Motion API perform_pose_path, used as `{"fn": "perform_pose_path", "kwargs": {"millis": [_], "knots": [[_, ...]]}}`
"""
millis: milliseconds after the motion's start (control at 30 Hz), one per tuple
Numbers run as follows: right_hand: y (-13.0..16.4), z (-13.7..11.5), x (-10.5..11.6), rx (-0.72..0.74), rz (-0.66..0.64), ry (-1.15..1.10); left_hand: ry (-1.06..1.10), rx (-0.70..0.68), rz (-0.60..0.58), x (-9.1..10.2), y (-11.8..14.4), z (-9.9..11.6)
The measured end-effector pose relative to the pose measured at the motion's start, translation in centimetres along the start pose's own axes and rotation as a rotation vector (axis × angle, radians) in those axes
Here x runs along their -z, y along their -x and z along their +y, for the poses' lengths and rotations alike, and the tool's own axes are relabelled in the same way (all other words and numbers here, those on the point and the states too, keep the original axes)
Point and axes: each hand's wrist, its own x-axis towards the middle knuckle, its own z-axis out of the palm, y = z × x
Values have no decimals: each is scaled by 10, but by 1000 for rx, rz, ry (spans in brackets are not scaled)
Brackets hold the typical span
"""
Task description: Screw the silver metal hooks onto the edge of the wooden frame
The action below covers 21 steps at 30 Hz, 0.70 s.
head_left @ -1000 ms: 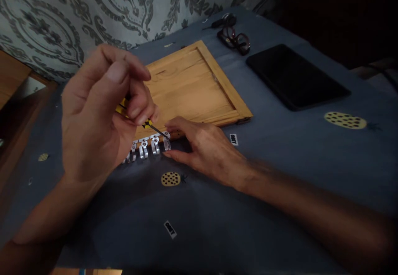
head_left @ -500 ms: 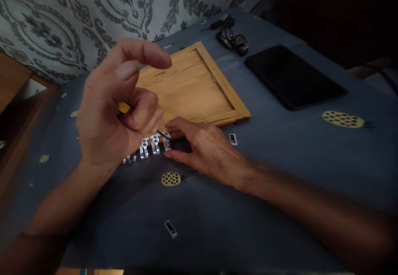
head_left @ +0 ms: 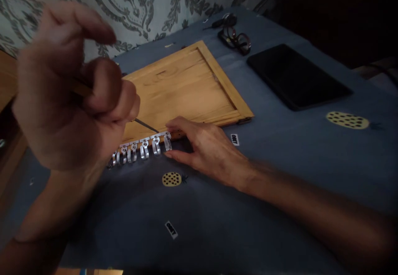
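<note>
A screwdriver with a thin dark shaft (head_left: 146,125) is gripped in the curled fingers of my left hand (head_left: 71,88), its handle mostly hidden by the palm. The shaft's tip lies close to the right end of a silver metal hook strip (head_left: 144,143). This strip, with several curved hooks, runs along the near edge of a framed wooden panel (head_left: 186,88). My right hand (head_left: 208,146) pinches around the strip's right end, thumb below and fingers on the panel edge.
A black tablet (head_left: 298,76) lies on the blue patterned cloth (head_left: 217,225) at the right. Eyeglasses (head_left: 238,41) and a dark-handled tool (head_left: 219,23) rest behind the panel. A patterned curtain (head_left: 130,1) hangs at the back. Wooden furniture (head_left: 8,80) stands at the left.
My left hand has moved left and toward me, drawing the screwdriver tip off the endmost hook. More of the hook strip shows. The right hand stays in place.
</note>
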Motion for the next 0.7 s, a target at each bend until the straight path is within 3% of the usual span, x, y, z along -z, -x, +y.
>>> {"fn": "perform_pose_path", "kwargs": {"millis": [100,233,467,700], "knots": [[0,-1,0,-2,-7,-5,-155,3,-100,-8,6,-2],[-1,-2,0,-6,-12,11,-175,60,-48,-16,10,-3],[-1,-3,0,6,10,26,-167,91,-46,-14,9,-4],[-1,-3,0,-1,1,36,-150,40,-79,-14,10,-8]]}}
